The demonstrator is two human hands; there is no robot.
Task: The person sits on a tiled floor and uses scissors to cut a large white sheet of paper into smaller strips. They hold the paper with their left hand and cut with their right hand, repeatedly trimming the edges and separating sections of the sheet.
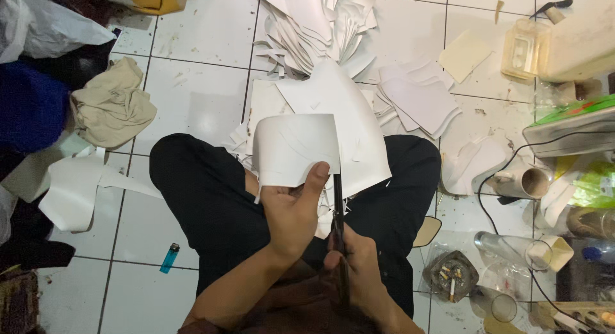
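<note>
**Scissors met a curled white sheet over crossed legs**

Scissors [337, 212] stood nearly upright in the right hand [359, 263], whose fingers were clenched through the handles, the dark blades rising along the right edge of a curled white sheet [295, 148]. The left hand [295, 212] grasped that sheet from below, its thumb pressed on the lower edge right beside the blades. The sheet hung above the person's lap, over black trousers [205, 199], with a larger white piece [352, 116] lying just behind it.

On the tiled floor [192, 84] lay a heap of cut white pieces [314, 20], a smaller stack [419, 100] to its right, a beige cloth [112, 103] to the left and a blue lighter [170, 258] near the left knee. A glass ashtray [450, 274] with butts sat by the right knee.

The clearest risk looked to be the thumb: it sat so close to the blades that a closing cut could nick it. The curl might also let the sheet slip or buckle, sending the cut astray.
</note>
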